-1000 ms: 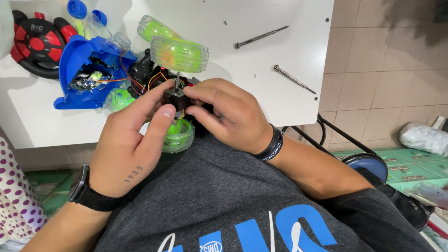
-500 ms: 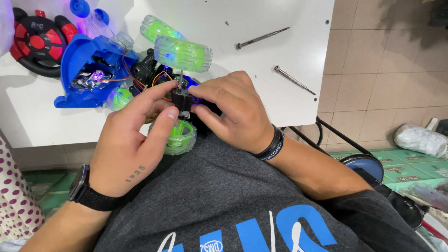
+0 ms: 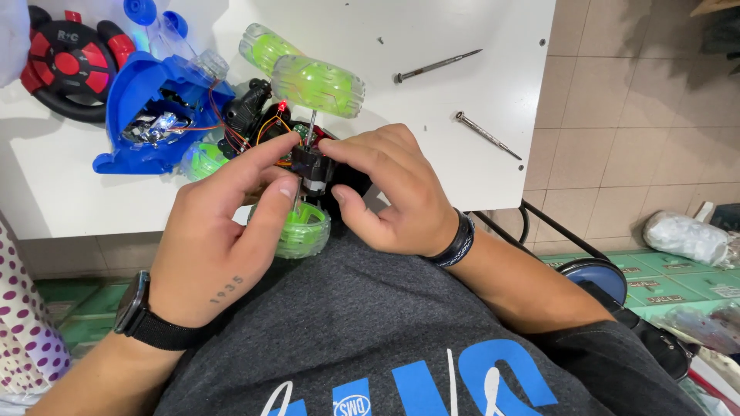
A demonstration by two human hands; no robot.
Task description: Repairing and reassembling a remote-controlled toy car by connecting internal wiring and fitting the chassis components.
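**A:** What are the two hands on?

**B:** Both meet at a small black motor block (image 3: 311,164) with a thin metal shaft, at the near edge of the white counter (image 3: 432,146). The left hand (image 3: 220,239) pinches it from the left, forefinger stretched along its top and thumb pressed up from below. The right hand (image 3: 389,192) closes on it from the right, fingertips curled over the far side and thumb underneath. So each grip is pressed together on the motor block.

**A:** And what is it attached to?

**B:** It sits in the opened toy car chassis (image 3: 262,123), a black body with orange and red wires and a small red light glowing. A translucent green wheel (image 3: 317,85) is just beyond the fingers, another green wheel (image 3: 304,231) lies just below the left thumb, against the grey shirt.

**A:** Anything else on the counter?

**B:** A blue plastic body shell (image 3: 146,92) lies open to the left, touching the chassis. Far left is a black and red steering-wheel remote (image 3: 65,62). To the right, well apart from the hands, lie two slim screwdrivers: one far (image 3: 435,66), one nearer the right edge (image 3: 487,137).
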